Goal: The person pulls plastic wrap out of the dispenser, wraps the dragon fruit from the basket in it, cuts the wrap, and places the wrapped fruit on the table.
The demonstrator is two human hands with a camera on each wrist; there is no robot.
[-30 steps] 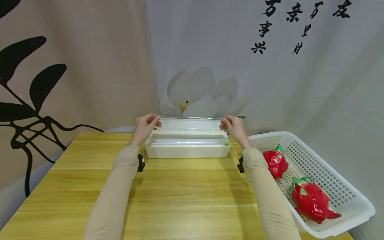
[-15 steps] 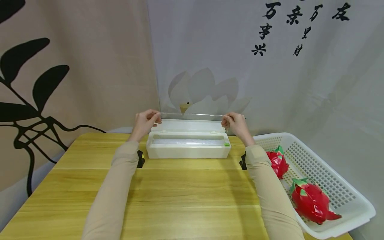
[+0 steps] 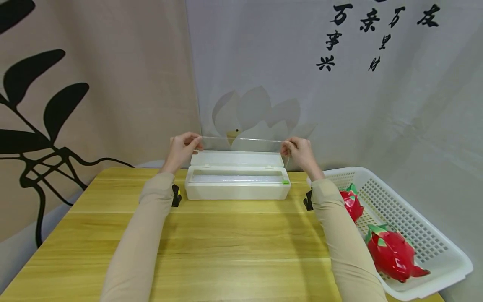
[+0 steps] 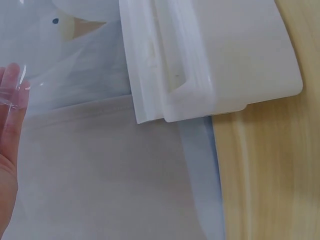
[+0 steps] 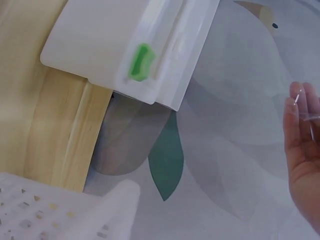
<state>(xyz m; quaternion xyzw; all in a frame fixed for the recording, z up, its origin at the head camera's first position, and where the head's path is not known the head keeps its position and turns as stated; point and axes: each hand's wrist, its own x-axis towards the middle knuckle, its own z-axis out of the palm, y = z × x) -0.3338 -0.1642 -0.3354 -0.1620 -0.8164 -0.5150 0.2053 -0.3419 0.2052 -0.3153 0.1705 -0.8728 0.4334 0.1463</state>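
Head view: left hand and right hand are pinching the clear cling film by its edge, stretched between them above the white film dispenser, lid up, on the wooden table! Left wrist: film creases over that hand. Right wrist: film glints there too, green slider on the dispenser.

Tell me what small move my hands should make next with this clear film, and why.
Perhaps raise your left hand and right hand evenly to draw out more clear film: both hold its edge above the open lid of the white dispenser box, with only a short stretch showing, and the green slider sits at one end.
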